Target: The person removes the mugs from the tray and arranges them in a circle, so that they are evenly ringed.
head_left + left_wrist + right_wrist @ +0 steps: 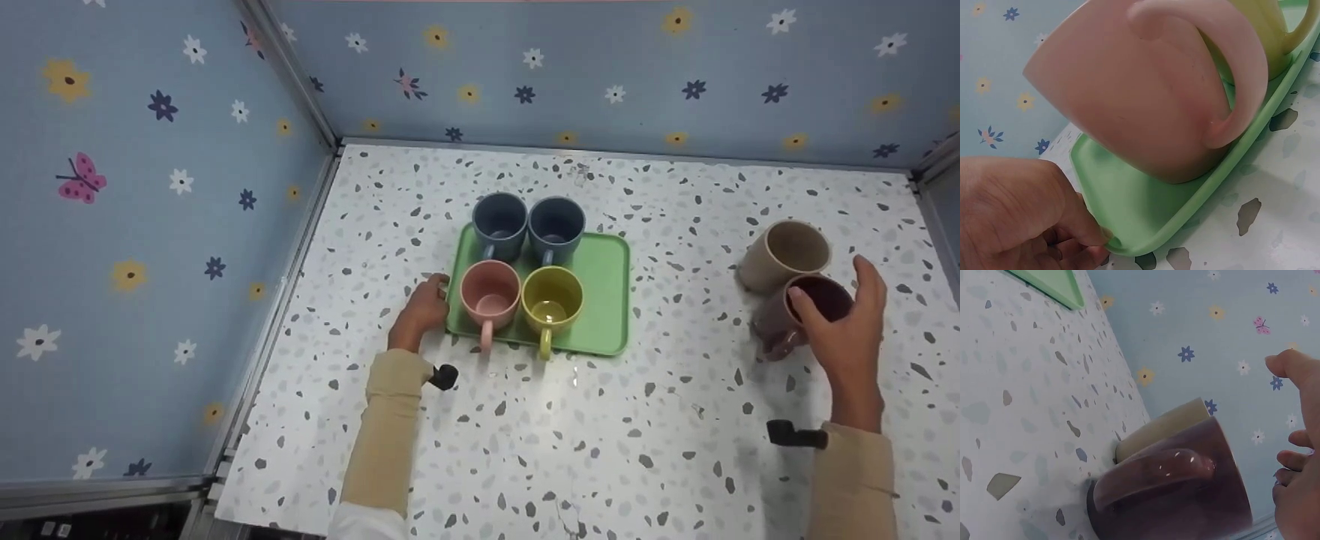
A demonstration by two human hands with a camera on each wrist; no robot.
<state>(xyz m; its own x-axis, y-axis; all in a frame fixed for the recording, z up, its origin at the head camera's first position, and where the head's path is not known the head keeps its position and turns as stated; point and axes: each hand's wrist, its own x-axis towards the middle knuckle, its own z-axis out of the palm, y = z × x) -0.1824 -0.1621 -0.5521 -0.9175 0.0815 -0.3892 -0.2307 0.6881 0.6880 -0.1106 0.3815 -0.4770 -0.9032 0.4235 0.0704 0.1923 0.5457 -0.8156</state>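
My left hand [426,309] is at the left side of a green tray [606,292]; in the left wrist view its thumb and fingers pinch the rim near the corner. On that tray stand a pink mug [480,309] and a yellow mug [541,321] in front, with two blue-grey mugs [501,241] behind them. To the right, my right hand [847,345] hovers with spread fingers over a maroon mug [772,319]. The right wrist view shows a gap between this hand and the mug. A beige mug [763,264] stands just behind the maroon one.
The speckled white tabletop [675,435] runs back to a blue flowered panel [577,67]. A second flowered panel [172,262] closes off the left side. The right part of the tray holds no mug.
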